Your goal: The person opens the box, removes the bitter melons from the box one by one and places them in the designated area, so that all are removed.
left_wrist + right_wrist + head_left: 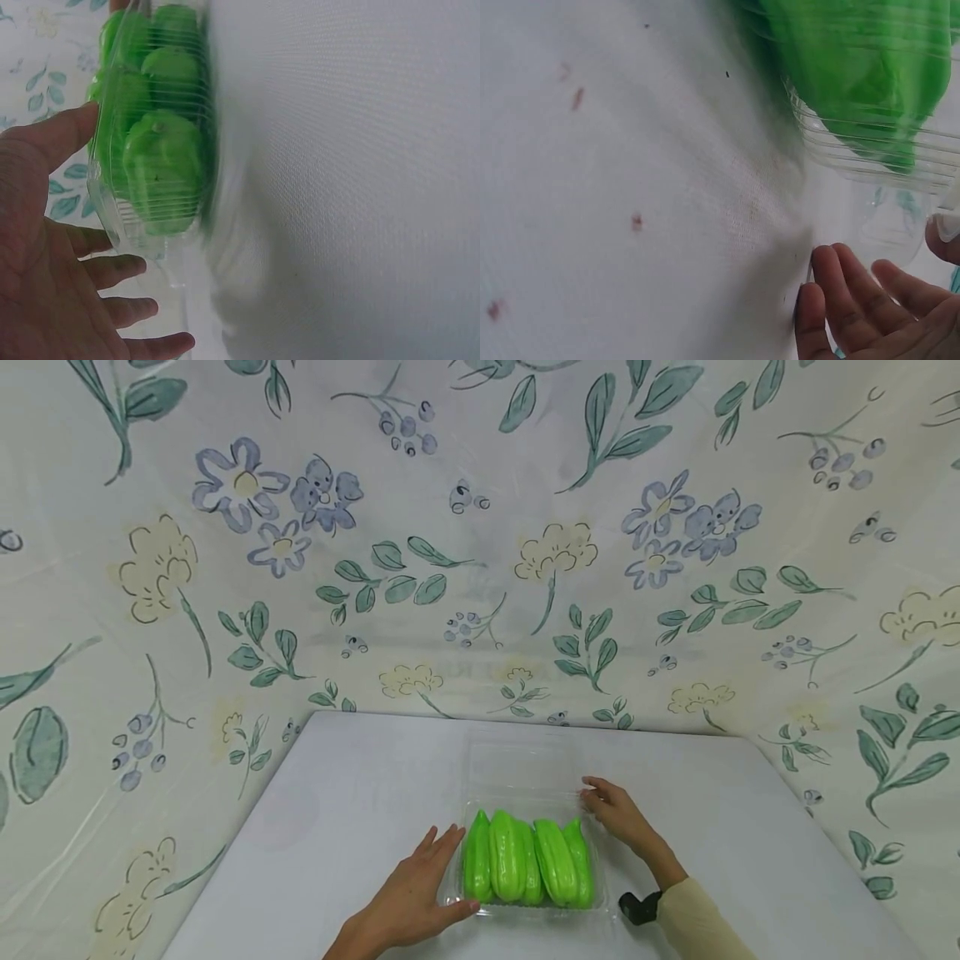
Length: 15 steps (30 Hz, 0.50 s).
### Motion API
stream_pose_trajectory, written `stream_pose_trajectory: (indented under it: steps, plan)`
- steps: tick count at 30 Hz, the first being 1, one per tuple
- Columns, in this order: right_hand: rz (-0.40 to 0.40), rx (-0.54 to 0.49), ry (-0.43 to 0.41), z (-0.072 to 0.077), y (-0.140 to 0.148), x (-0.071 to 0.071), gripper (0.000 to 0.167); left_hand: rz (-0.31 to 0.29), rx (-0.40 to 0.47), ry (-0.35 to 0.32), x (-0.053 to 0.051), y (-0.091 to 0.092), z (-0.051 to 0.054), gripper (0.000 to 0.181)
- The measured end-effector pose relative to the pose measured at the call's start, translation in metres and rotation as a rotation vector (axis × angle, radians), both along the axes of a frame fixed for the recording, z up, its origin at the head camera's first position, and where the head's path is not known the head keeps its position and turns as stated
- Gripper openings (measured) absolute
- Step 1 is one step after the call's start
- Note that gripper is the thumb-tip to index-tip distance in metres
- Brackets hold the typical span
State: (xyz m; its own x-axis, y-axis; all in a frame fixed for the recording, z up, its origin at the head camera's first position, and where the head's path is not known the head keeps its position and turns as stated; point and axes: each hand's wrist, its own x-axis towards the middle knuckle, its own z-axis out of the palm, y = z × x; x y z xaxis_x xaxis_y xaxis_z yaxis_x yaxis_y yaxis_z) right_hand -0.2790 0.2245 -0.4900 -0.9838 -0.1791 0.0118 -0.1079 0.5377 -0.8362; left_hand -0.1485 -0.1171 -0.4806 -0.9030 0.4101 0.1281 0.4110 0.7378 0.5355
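Note:
A clear plastic clamshell box [543,911] sits on the table with several glossy, ridged, long green vegetables [508,860] side by side in it. Its transparent lid [517,768] lies folded back on the far side. My left hand [408,893] is at the box's left side with fingers spread; in the left wrist view the thumb [73,135] touches the box wall. By the far right corner, near the lid's hinge, is my right hand [621,814]. The right wrist view shows its fingers [855,300] fairly straight, low by the table, with the thumb at the box rim.
A white table [360,802] bears the box. Behind and around it hangs a floral-patterned sheet [480,585]. A black object [639,908] is at my right wrist, beside the beige sleeve [701,918]. Small reddish marks [637,222] dot the white surface.

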Motion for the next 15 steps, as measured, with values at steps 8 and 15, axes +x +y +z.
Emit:
stream_pose_trajectory:
  steps: [8,15]
  plan:
    - [0.025,0.089,0.057,0.007,0.001,0.002,0.04,-0.002,-0.015,0.004,0.0,-0.001,0.001,0.096]
    - [0.048,0.173,0.104,0.016,0.004,0.008,0.041,-0.004,-0.013,0.003,0.001,0.0,0.002,0.095]
